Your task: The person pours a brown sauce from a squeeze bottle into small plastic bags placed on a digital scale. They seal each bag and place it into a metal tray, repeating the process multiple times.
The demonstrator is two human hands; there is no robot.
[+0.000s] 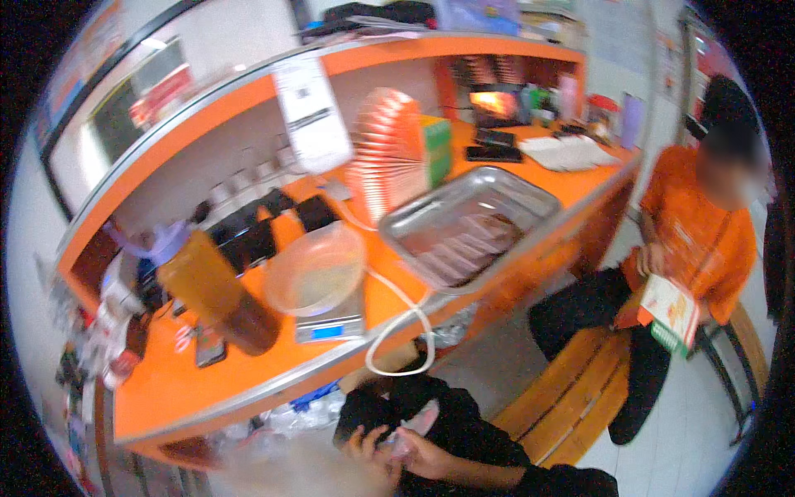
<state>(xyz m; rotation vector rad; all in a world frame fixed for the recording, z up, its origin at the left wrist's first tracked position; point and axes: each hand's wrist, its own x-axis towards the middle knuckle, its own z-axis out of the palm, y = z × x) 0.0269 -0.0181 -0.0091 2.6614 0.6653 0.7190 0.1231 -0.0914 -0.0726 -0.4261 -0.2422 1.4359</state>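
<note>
Above my lap, my left hand point(372, 452) and my right hand point(425, 456) are close together on a small pinkish, partly see-through item point(424, 421), perhaps a plastic wrapper or bag; blur hides its details. My dark-clothed legs point(459, 404) are beneath it. On the orange counter before me, a translucent plastic bowl point(320, 273) sits on a digital scale point(329, 328) with a lit display. To its right, a stainless steel tray point(404, 227) holds several pale, strip-like packets point(459, 248) and a brownish one.
A large jug of brown liquid point(217, 292) with a lilac lid stands left of the scale, near a phone point(211, 346). A white cable point(428, 329) loops over the counter edge. Nested orange-and-white paper cartons point(388, 155) stand behind. A person point(702, 217) sits on the wooden bench point(571, 397), holding a carton point(671, 310).
</note>
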